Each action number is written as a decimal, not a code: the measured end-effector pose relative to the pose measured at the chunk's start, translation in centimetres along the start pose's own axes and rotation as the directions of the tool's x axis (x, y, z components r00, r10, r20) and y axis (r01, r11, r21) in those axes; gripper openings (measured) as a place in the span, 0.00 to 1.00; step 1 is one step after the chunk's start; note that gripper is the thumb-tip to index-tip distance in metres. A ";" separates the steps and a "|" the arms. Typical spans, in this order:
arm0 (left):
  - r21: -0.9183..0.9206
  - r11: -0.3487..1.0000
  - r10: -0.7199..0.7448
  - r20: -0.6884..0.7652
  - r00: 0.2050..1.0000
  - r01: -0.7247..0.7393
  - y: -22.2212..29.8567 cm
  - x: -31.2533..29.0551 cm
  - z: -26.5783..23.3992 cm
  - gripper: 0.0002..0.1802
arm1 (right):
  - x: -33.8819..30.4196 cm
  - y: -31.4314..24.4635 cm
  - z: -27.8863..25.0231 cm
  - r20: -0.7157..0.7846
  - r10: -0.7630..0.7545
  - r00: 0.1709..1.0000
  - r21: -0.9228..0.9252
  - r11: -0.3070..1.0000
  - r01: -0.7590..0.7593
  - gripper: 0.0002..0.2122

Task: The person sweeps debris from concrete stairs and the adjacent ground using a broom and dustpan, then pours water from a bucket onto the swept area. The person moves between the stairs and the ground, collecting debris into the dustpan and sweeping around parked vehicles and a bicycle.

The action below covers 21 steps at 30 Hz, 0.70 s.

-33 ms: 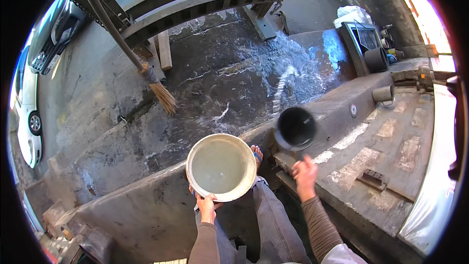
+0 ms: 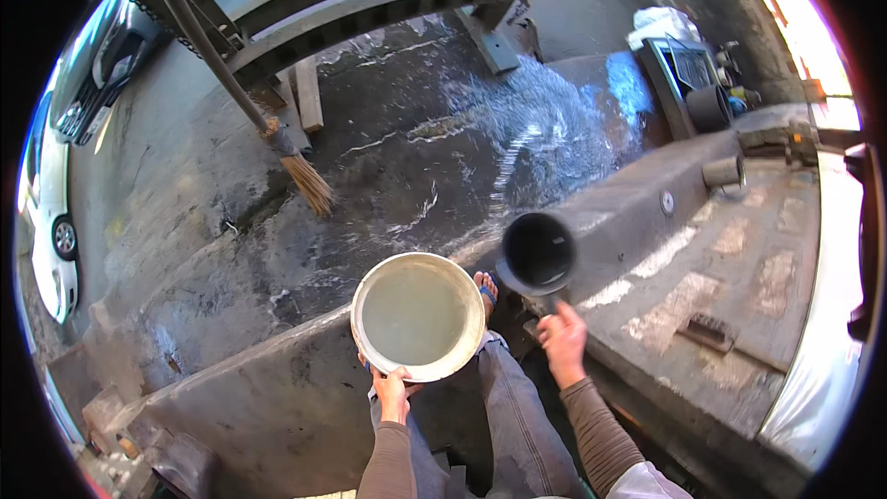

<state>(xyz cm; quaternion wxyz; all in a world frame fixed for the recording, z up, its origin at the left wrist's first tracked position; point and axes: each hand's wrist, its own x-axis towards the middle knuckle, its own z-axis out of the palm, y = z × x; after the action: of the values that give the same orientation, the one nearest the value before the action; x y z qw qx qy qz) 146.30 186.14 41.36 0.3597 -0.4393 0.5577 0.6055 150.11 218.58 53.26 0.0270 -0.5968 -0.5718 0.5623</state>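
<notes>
A cream-white bucket (image 2: 364, 288) holds cloudy greyish water, its round mouth facing up in front of my knees. My left hand (image 2: 393, 395) grips its near rim, thumb on top and fingers beneath. In my right hand (image 2: 563, 340) is the short handle of a black water dipper (image 2: 539, 253). The dipper hangs in the air just right of the bucket, apart from it, with its dark inside toward me. Past it, wet concrete ground (image 2: 407, 166) shines with splashed water.
A straw broom (image 2: 305, 183) stands head down on the ground at left. Metal frame beams (image 2: 388, 14) cross the far side. A concrete ledge (image 2: 637, 185) runs along the right, with a grey metal cup (image 2: 723, 173) on it. Parked cars (image 2: 63, 212) stand far left.
My right hand and the dipper have moved left, closer to the bucket. The splashed water has spread a little on the ground. My left hand and the bucket stay put.
</notes>
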 end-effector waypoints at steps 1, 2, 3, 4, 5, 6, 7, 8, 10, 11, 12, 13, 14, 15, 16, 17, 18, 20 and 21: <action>0.013 1.000 -0.015 -0.006 1.000 0.015 -0.4 0.2 -0.9 0.34 | -2.5 2.1 1.6 0.081 -0.045 0.996 -0.083 0.995 0.052 0.10; 0.011 0.999 -0.042 0.024 0.999 0.042 -0.6 0.4 -1.5 0.38 | -4.8 4.0 2.8 0.172 -0.196 0.965 -0.139 0.965 0.221 0.11; 0.010 0.998 -0.066 0.028 0.997 0.066 -0.9 0.6 -2.1 0.41 | -6.5 5.7 4.1 0.233 -0.309 0.922 -0.221 0.906 0.360 0.13; 0.006 0.999 -0.049 0.063 0.997 0.049 -0.9 0.8 -2.5 0.41 | -8.1 7.1 5.4 0.255 -0.308 0.916 -0.348 0.855 0.384 0.15; 0.013 0.999 -0.043 0.069 0.997 0.042 -0.9 1.0 -2.8 0.41 | -9.3 8.3 6.6 0.262 -0.362 0.894 -0.439 0.781 0.445 0.16; 0.014 0.999 -0.036 0.088 0.995 0.035 -0.8 1.1 -3.0 0.41 | -10.0 9.2 7.4 0.335 -0.385 0.860 -0.533 0.675 0.510 0.17; 0.022 0.999 -0.033 0.083 0.996 0.031 -0.6 1.3 -3.0 0.41 | -10.0 10.0 8.5 0.408 -0.473 0.780 -0.576 0.529 0.623 0.18; 0.026 0.999 -0.030 0.095 0.995 0.027 -0.5 1.4 -3.0 0.41 | -10.0 10.7 9.4 0.445 -0.405 0.799 -0.655 0.461 0.598 0.18; -0.003 0.998 0.056 0.156 0.986 -0.056 -0.2 1.5 -2.7 0.42 | -8.8 11.8 11.4 0.519 -0.384 0.764 -0.745 0.236 0.624 0.16; 0.029 0.999 0.026 0.108 0.994 -0.029 -0.2 1.6 -2.5 0.40 | -8.0 12.3 12.5 0.524 -0.406 0.749 -0.773 0.143 0.618 0.14; 0.036 0.998 0.049 0.109 0.993 -0.053 -0.2 1.6 -2.4 0.38 | -7.1 12.8 13.4 0.527 -0.424 0.737 -0.798 0.052 0.601 0.13; 0.045 0.996 0.067 0.112 0.991 -0.073 -0.3 1.7 -2.3 0.36 | -6.2 13.3 14.3 0.530 -0.437 0.727 -0.818 -0.038 0.574 0.12; 0.016 0.998 0.057 0.106 0.993 -0.059 -0.5 1.7 -2.3 0.35 | -5.4 13.8 15.1 0.542 -0.407 0.736 -0.826 -0.092 0.557 0.11; 0.009 0.998 0.064 0.108 0.992 -0.065 -0.8 1.8 -2.4 0.33 | -4.7 14.2 15.8 0.543 -0.397 0.740 -0.833 -0.145 0.533 0.10; -0.004 0.999 0.034 0.100 0.994 -0.034 -1.2 1.9 -2.5 0.36 | -4.1 14.4 16.5 0.587 -0.318 0.745 -0.810 -0.204 0.550 0.09; -0.018 1.000 0.000 0.085 0.996 0.001 -1.6 2.0 -2.7 0.39 | -3.5 14.6 17.0 0.621 -0.205 0.756 -0.783 -0.160 0.600 0.11; -0.017 1.000 0.008 0.082 0.997 -0.007 -2.0 2.1 -3.0 0.38 | -3.1 14.7 17.4 0.644 -0.132 0.754 -0.764 -0.061 0.642 0.11; -0.014 1.000 0.002 0.068 0.998 -0.001 -3.0 2.4 -3.6 0.36 | -2.6 14.6 17.5 0.611 0.095 0.786 -0.781 0.234 0.579 0.16; -0.009 1.000 0.014 0.047 0.999 -0.013 -3.6 2.4 -4.0 0.35 | -2.4 14.5 17.2 0.588 0.098 0.803 -0.782 0.323 0.533 0.17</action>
<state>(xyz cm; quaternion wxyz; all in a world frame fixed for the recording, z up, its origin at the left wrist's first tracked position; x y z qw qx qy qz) 149.27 182.50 37.83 0.3666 -0.4228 0.5494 0.6205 148.15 201.32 38.72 -0.3956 -0.2323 -0.8465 0.2702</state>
